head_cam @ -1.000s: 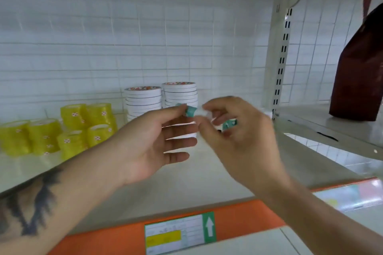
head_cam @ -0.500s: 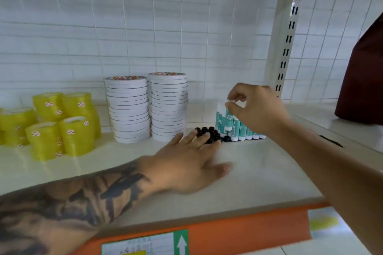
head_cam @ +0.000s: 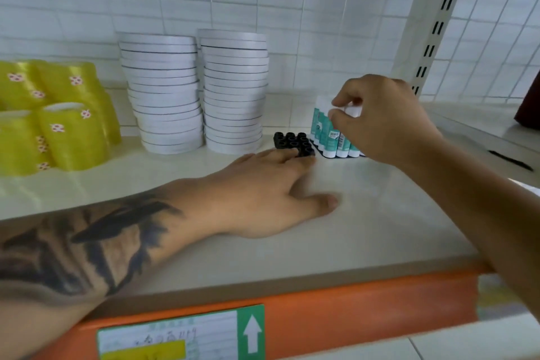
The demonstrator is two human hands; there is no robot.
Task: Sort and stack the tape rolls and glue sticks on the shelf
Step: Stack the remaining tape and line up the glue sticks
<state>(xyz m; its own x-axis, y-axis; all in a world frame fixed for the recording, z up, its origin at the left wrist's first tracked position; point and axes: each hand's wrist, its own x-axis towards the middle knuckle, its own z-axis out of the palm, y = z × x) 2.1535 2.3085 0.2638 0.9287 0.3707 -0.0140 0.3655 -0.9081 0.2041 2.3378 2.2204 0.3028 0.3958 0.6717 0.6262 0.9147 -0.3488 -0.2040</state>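
1. Your right hand (head_cam: 385,120) pinches the white cap of a glue stick (head_cam: 352,110) above the upright glue sticks (head_cam: 330,137).
2. Your left hand (head_cam: 263,196) lies flat, fingers straight, touching the black holder (head_cam: 292,140) at its 12 o'clock.
3. White tape stacks (head_cam: 198,93) stand at 10 o'clock of that hand.

A shop: stocked shelf (head_cam: 380,228) with price label (head_cam: 181,336).
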